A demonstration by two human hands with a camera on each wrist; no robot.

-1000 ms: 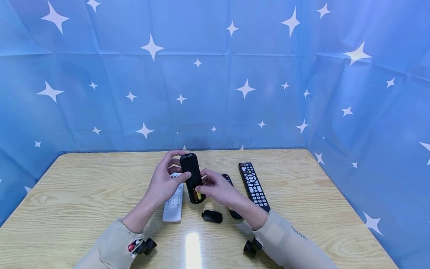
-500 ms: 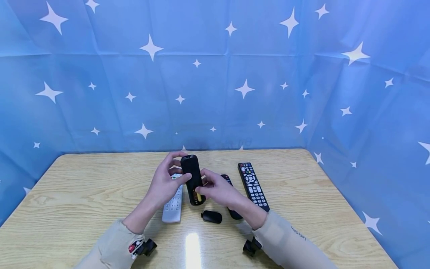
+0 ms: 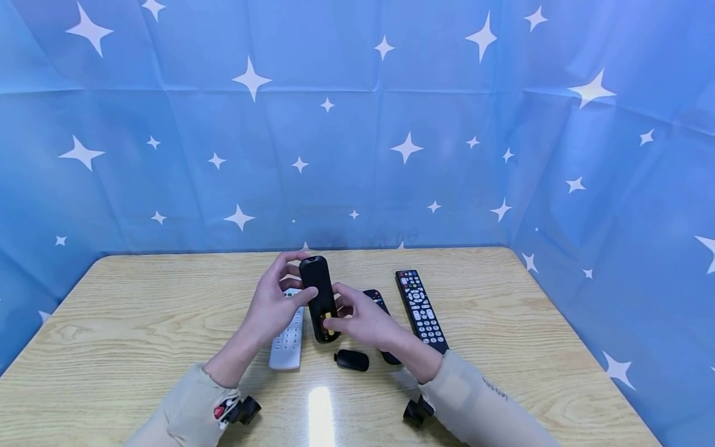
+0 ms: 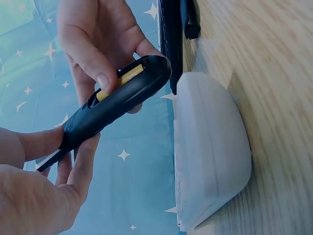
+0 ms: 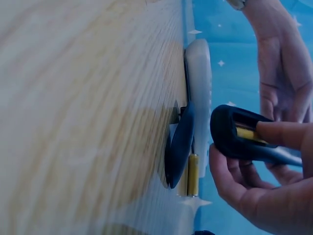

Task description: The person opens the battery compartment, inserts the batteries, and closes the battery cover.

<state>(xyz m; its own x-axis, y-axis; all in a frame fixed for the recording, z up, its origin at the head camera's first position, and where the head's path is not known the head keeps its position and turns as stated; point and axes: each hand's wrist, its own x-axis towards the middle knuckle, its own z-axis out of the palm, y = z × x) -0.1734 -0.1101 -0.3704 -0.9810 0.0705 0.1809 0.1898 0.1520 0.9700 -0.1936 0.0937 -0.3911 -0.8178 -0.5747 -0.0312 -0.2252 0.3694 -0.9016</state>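
Note:
My left hand (image 3: 272,304) holds a black remote control (image 3: 316,276) by its upper part, back side up, thumb across the back and fingers along the far edge. The lower end has an uncovered battery compartment. A yellow battery (image 5: 247,134) lies in it, and my right hand's (image 3: 363,316) thumb presses on that battery while its other fingers curl under the remote. In the left wrist view the remote is raised off the table, with the battery (image 4: 132,75) showing beside the thumb. Below the remote, the black battery cover (image 3: 352,360) lies on the table.
A white remote (image 3: 287,351) lies under the left hand. Another black remote (image 3: 378,299) is partly hidden by the right hand, and a longer one (image 3: 421,304) lies to its right. In the right wrist view a loose battery (image 5: 193,175) shows near the cover.
My right thumb has shifted slightly down the compartment, so more of the yellow battery shows above it. The left hand keeps its hold on the remote almost unmoved.

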